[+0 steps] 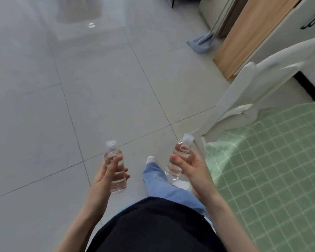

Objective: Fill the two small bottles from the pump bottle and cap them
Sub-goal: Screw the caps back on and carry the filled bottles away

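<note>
1. Left hand [105,174]: raised in front of the body, palm turned inward. Grip clamped round the first small bottle [115,171], with the thumb laid across its front and the fingers wrapped behind.
2. First small bottle: clear plastic, upright, carried in the air above the floor [62,106]. A translucent cap [111,144] sits on its neck. How full it is cannot be told through the clear wall.
3. Right hand [193,167]: raised at about the same height. Grip clamped on the second small bottle [176,160], with the thumb and fingertips curled round its upper body.
4. Second small bottle: clear plastic, tilted so that its top leans right. It is held in the air just beside the table edge and does not rest on it. Its cap [187,138] is on. Fill level not legible.
5. Table: at the right, covered by a green checked cloth [271,170].
6. Chair [244,99]: white, standing against the table's far edge.
7. Floor: pale grey tiles with thin dark joints.
8. Mop head [200,43]: grey-blue, lying on the floor by a wooden panel [253,33], upper right.
9. Person: black top [153,224], blue trouser leg [158,179], white shoe [150,159] between the two bottles.
</note>
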`<state>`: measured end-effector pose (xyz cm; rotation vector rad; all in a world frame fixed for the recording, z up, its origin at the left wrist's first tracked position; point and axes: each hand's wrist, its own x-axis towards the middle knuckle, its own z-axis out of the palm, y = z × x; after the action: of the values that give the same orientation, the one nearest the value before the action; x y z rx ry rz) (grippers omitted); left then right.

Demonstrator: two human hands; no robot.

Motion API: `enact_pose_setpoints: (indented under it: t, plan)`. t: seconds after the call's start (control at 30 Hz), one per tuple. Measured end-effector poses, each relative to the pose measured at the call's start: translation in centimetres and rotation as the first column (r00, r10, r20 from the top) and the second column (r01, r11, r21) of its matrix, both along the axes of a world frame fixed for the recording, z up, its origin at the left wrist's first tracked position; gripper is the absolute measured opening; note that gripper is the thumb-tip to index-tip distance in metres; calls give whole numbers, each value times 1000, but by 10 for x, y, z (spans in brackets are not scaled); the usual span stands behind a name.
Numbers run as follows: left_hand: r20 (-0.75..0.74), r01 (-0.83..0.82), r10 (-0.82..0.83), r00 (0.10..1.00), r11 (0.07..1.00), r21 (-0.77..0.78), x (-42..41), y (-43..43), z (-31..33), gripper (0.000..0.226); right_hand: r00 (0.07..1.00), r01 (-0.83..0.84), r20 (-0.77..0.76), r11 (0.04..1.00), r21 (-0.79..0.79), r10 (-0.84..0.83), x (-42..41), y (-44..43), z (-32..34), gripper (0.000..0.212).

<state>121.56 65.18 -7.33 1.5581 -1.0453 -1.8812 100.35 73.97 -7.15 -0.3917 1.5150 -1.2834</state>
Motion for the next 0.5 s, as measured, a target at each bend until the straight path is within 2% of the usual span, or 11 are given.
enact_pose_setpoints:
  t: [0.13,0.27,0.4,0.5]
  plan:
    - [-4,-33,33,999,999,-7,-27,-43,12,50,999,-33,-23,999,-20,32,-34,-48,6,24]
    - [13,-32,33,999,999,-33,-51,-86,22,74,999,-38,-34,999,-34,37,-60,-83,10,21]
    - [-19,-32,31,999,999,-39,-73,-127,24,60,998,-41,-39,999,-8,41,-80,-116,8,24]
    - [-15,-9,9,1000,999,-37,-89,-167,21,77,998,-13,-53,1000,24,14,-93,-147,2,19]
